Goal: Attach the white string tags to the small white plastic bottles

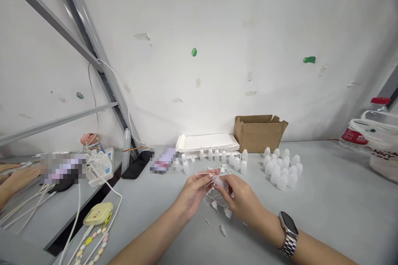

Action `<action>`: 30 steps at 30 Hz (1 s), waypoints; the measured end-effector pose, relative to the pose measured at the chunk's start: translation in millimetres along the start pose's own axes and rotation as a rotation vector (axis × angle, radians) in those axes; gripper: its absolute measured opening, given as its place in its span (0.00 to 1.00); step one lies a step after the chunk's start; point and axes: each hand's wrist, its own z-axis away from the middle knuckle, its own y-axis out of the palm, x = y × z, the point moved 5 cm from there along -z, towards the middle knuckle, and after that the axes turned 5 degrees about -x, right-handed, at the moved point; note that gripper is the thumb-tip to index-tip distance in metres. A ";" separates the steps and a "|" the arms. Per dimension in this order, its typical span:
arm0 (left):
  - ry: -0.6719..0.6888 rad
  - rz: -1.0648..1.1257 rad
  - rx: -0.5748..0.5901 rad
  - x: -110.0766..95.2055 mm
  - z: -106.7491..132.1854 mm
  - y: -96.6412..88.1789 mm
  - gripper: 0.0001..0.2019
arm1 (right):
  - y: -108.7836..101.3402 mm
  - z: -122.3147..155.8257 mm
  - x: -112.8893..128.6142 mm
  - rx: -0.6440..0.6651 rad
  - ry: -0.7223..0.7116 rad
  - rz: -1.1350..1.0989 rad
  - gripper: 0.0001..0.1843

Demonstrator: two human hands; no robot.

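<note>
My right hand (pixel 242 196) grips a small translucent white plastic bottle (pixel 220 182) between thumb and fingers. At the bottle's upper left end, the fingers of my left hand (pixel 194 192) are closed on a thin white looped plastic piece (pixel 202 173); its exact shape is partly hidden by the fingers. Under and between the hands lie loose small white plastic parts (pixel 214 205) with thin strands and rings. Behind the hands stands a row of small bottles with thin tips (pixel 217 155). To the right is a cluster of several white bottles (pixel 282 182) without thin tips.
A cardboard box (pixel 259 136) and a flat white package (pixel 208 142) stand against the wall. At left are a phone (pixel 163 160), a power strip (pixel 104 167), cables and a yellow case (pixel 98 214). Another person's hand (pixel 21 178) is far left. A plastic bag (pixel 384 149) sits far right.
</note>
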 end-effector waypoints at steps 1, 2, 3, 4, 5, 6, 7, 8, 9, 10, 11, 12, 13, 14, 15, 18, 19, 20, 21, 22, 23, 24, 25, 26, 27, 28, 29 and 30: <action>0.005 -0.007 0.000 -0.6 0.3 0.5 0.12 | -1.0 0.3 2.5 -0.027 -0.046 0.033 0.12; 0.008 -0.016 -0.002 -0.9 0.5 0.8 0.12 | -1.8 0.5 4.7 -0.052 -0.090 0.065 0.13; 0.007 -0.025 -0.004 -0.6 0.5 1.2 0.12 | -2.3 0.8 6.4 -0.074 -0.130 0.096 0.12; 0.004 -0.028 -0.010 0.0 0.5 1.4 0.12 | -2.5 1.2 7.6 -0.093 -0.166 0.126 0.12; 0.001 -0.026 -0.015 0.9 0.5 1.7 0.12 | -2.3 1.7 8.3 -0.110 -0.196 0.159 0.12; -0.004 -0.018 -0.018 2.1 0.5 2.1 0.12 | -2.0 2.3 8.6 -0.125 -0.222 0.192 0.12; -0.005 -0.008 -0.013 3.4 0.5 3.0 0.13 | -1.3 3.0 8.8 -0.136 -0.246 0.223 0.12; -0.001 0.004 0.000 4.6 0.5 4.1 0.13 | -0.6 3.9 9.0 -0.146 -0.268 0.247 0.12; 0.005 0.015 0.022 5.6 0.6 5.7 0.13 | 0.0 4.8 9.2 -0.153 -0.286 0.260 0.12; 0.012 0.022 0.051 6.6 0.8 7.4 0.13 | 0.4 5.8 9.3 -0.161 -0.298 0.262 0.12; 0.018 0.023 0.082 7.4 1.1 9.0 0.13 | 0.5 6.6 9.5 -0.165 -0.303 0.253 0.12; 0.024 0.019 0.107 8.0 1.5 10.1 0.14 | 0.4 7.2 9.5 -0.165 -0.299 0.234 0.12; 0.030 0.010 0.126 8.3 2.0 10.7 0.14 | 0.1 7.4 9.3 -0.159 -0.282 0.208 0.13; 0.032 -0.005 0.137 8.4 2.4 10.9 0.14 | -0.2 7.0 8.6 -0.146 -0.249 0.172 0.13; 0.033 -0.024 0.145 8.1 2.9 10.9 0.14 | -0.6 5.9 7.2 -0.127 -0.199 0.125 0.13; 0.027 -0.086 0.165 4.9 4.1 11.2 0.15 | 0.3 -0.1 -2.5 -0.024 0.079 -0.099 0.15; 0.024 -0.102 0.168 3.2 4.5 11.4 0.15 | 2.5 -2.0 -6.7 0.034 0.199 -0.206 0.16; 0.022 -0.112 0.170 1.1 4.8 11.9 0.15 | 5.7 -3.2 -10.3 0.100 0.316 -0.321 0.17; 0.023 -0.117 0.174 -1.1 5.1 12.5 0.14 | 9.2 -3.8 -12.6 0.169 0.413 -0.434 0.18; 0.026 -0.117 0.176 -3.3 5.3 13.2 0.14 | 12.2 -4.2 -13.7 0.224 0.482 -0.528 0.18; 0.030 -0.117 0.171 -5.2 5.4 13.4 0.14 | 14.0 -4.7 -14.2 0.255 0.519 -0.586 0.18; 0.036 -0.117 0.158 -6.7 5.2 13.1 0.15 | 14.2 -5.4 -14.7 0.257 0.525 -0.599 0.18; 0.042 -0.119 0.137 -7.7 4.7 12.1 0.15 | 13.2 -6.2 -15.3 0.231 0.507 -0.571 0.17; 0.049 -0.121 0.112 -8.1 4.0 10.5 0.15 | 11.6 -6.7 -15.6 0.192 0.473 -0.514 0.16; 0.054 -0.122 0.086 -8.0 3.0 8.3 0.16 | 10.0 -6.7 -15.6 0.154 0.434 -0.447 0.15; 0.059 -0.118 0.064 -7.5 1.8 5.9 0.16 | 8.9 -6.2 -15.1 0.122 0.395 -0.383 0.13; 0.065 -0.108 0.046 -6.8 0.5 3.4 0.15 | 8.2 -5.3 -14.3 0.098 0.359 -0.333 0.11; 0.070 -0.094 0.030 -6.1 -0.8 1.0 0.15 | 7.8 -4.4 -13.4 0.079 0.325 -0.299 0.10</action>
